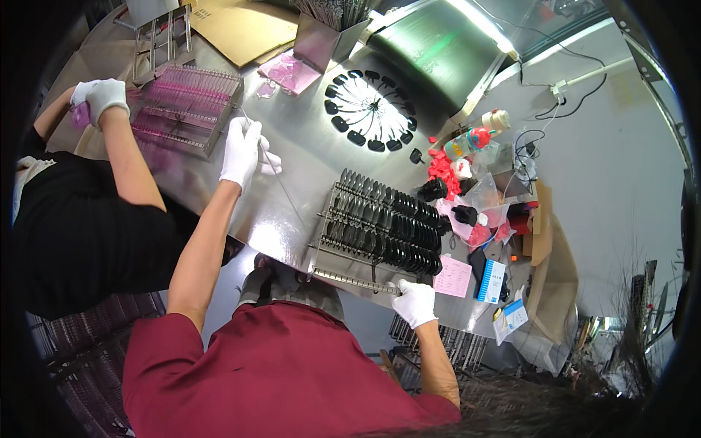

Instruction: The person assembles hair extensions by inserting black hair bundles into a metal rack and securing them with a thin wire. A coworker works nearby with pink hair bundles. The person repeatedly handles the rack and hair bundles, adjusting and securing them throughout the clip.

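My left hand (247,152), in a white glove, is raised over the steel table, its fingers closed on a thin metal rod (281,179) that slants down toward the rack. My right hand (414,303), also white-gloved, is closed at the right end of a notched metal bar (355,282) along the rack's near side. The metal rack (319,237) holds several rows of thin, rounded black pieces (380,215), standing close together. Beyond it, similar flat black pieces (355,137) lie in a ring, joined to the centre by thin stems.
At left, a co-worker's gloved hands (104,98) hold something purple beside a rack of purple pieces (182,102). A metal bin of thin rods (321,44) stands at the back. Red bits (442,171), a bottle (467,143), pink paper (453,277) and small boxes (491,281) crowd the right.
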Motion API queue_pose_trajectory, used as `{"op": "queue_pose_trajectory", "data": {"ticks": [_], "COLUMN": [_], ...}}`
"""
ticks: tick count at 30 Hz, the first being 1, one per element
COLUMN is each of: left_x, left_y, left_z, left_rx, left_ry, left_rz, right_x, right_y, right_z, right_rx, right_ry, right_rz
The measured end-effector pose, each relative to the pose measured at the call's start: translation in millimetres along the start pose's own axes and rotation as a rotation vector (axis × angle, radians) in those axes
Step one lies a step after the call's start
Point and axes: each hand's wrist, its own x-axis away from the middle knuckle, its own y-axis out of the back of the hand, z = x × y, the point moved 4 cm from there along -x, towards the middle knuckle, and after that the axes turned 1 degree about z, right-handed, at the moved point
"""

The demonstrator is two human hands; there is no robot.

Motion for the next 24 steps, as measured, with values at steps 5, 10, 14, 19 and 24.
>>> {"op": "queue_pose_trajectory", "data": {"ticks": [5,10,14,19,24], "left_x": [-8,-9,-6,-8,-1], "left_y": [30,21,18,36,12], "left_z": [30,30,40,29,15], "left_rx": [0.025,0.054,0.024,0.021,0.03], "left_ry": [0.08,0.1,0.141,0.073,0.064], "left_rz": [-0.15,-0.133,-0.058,-0.161,-0.125], "right_x": [-2,-4,-5,-8,-12], "right_y": [2,3,4,8,11], "right_z": [-4,-3,-7,-7,-9], "right_rx": [0.034,0.032,-0.017,0.011,-0.009], "right_ry": [-0.004,0.023,0.048,0.053,0.109], "right_rz": [0.019,0.023,-0.029,-0.007,-0.07]}}
